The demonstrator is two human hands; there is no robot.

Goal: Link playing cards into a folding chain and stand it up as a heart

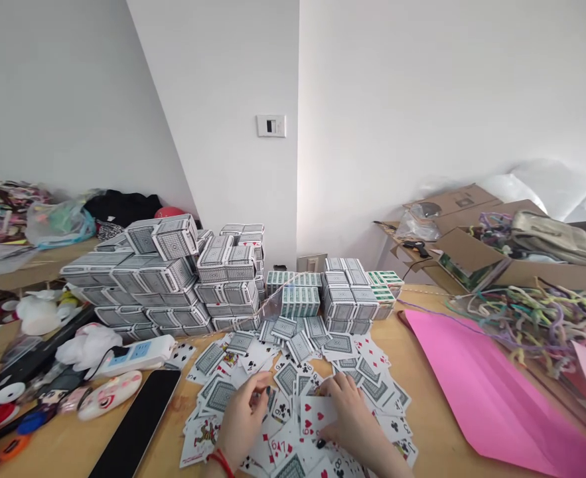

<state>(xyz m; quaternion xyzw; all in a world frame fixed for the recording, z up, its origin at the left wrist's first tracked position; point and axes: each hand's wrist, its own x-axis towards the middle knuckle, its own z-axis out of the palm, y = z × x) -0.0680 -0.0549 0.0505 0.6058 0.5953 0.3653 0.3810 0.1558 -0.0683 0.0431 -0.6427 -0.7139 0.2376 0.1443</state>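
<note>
Loose playing cards (293,372) lie scattered on the wooden table (422,411), some face up, some showing grey patterned backs. My left hand (240,418), with a red string at the wrist, rests on the cards at the pile's near left, fingers curled over card edges. My right hand (355,415) presses flat on the pile, fingertips touching a face-up red heart card (317,415). Behind the loose cards stand stacks of boxed card decks (173,279), grey-backed on the left and middle, with green-backed decks (300,292) near the wall.
A pink paper sheet (476,392) lies at right, beside tangled coloured cords (536,318) and cardboard boxes (476,252). At left lie a black tablet (138,425), a white power strip (133,355), plush toys (108,395) and tape rolls (4,398).
</note>
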